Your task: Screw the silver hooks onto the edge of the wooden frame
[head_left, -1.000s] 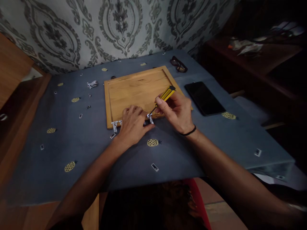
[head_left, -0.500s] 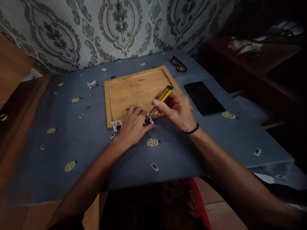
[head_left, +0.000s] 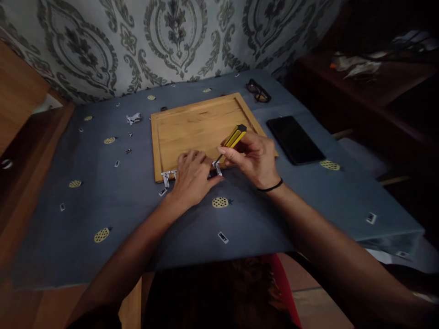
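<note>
A wooden panel with a raised frame [head_left: 195, 132] lies on the blue cloth. White-grey metal hinges sit along its near edge, one at the left [head_left: 166, 178] and one between my hands [head_left: 217, 168]. My right hand [head_left: 255, 157] grips a yellow and black screwdriver [head_left: 236, 135], tilted, its tip down at the hinge between my hands. My left hand [head_left: 194, 178] rests over the near edge, fingers bent on the panel and thumb stretched below that hinge. Whether its fingers hold the part under them is hidden.
A black phone [head_left: 295, 139] lies right of the panel, with dark glasses [head_left: 258, 90] behind it. On the cloth at the left are a loose metal hinge [head_left: 133, 119] and small screws [head_left: 128, 151]. A patterned curtain hangs behind.
The screwdriver stands slightly more upright, and the fingers of my right hand have shifted around its handle. The whole view has moved slightly. My left hand stays in place on the panel.
</note>
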The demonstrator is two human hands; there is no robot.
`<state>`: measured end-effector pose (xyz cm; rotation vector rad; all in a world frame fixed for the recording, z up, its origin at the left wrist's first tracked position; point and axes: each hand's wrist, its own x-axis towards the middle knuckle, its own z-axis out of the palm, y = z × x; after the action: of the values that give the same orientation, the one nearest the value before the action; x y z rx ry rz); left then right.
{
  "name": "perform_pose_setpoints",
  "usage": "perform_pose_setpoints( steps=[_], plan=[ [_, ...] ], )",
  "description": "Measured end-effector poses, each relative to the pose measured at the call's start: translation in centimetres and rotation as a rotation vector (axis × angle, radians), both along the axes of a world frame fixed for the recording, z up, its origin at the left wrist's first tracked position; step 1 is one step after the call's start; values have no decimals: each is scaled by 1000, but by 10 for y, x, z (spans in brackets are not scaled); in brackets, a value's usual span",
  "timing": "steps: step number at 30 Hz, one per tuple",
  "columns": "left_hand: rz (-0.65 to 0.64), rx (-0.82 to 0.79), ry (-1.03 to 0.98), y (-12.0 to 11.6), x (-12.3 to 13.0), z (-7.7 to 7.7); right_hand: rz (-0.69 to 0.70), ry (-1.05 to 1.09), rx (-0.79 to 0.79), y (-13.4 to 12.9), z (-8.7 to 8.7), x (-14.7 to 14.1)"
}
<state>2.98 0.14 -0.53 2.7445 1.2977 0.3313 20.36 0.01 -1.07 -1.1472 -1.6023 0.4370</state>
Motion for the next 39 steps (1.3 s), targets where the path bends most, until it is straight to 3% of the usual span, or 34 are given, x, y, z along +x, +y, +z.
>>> perform_pose_setpoints(
  steps=[4,8,16,25,34,39],
  plan=[
    [12,0,1,-1,0,0,-123,-59,119,-1,-2,-7],
    [12,10,-4,-1,1,-2,-151,-23,93,-2,-4,-10],
    [8,43,0,-1,0,-2,-160,12,62,-3,-3,-11],
    [20,34,1,-2,1,1,-181,232,73,-6,5,-8],
    [35,26,-14,-3,0,7,-175,255,72,-5,8,-7],
    [72,53,-99,1,-12,13,-164,248,38,-6,9,-7]
  ],
)
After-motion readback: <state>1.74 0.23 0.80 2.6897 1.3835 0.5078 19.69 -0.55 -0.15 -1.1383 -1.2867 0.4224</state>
